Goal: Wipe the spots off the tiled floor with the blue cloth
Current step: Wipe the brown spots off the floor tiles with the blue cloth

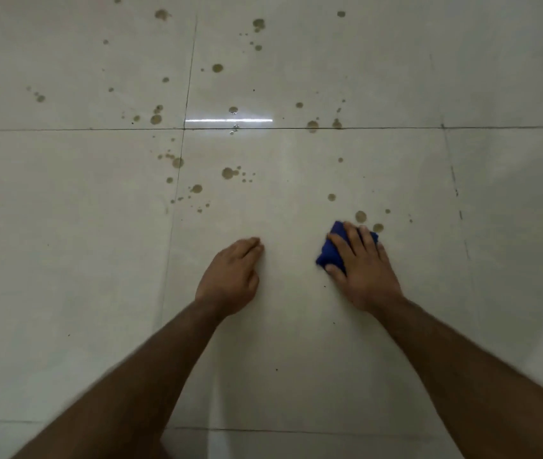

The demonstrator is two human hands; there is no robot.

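Fingers (349, 241) of our right hand (364, 270) spread flat over the folded dark blue cloth (331, 251), pressing it onto the pale glossy tiled floor (296, 359), thumb along its near edge. Just beyond the cloth sit two round brownish spots (360, 216), with many more scattered farther off. To the cloth's left, well apart from it, our left hand (230, 279) rests on the floor, fingers held together and lightly curled, holding nothing.

Single head view, looking steeply down, seemingly close over tiled floor (296, 359).
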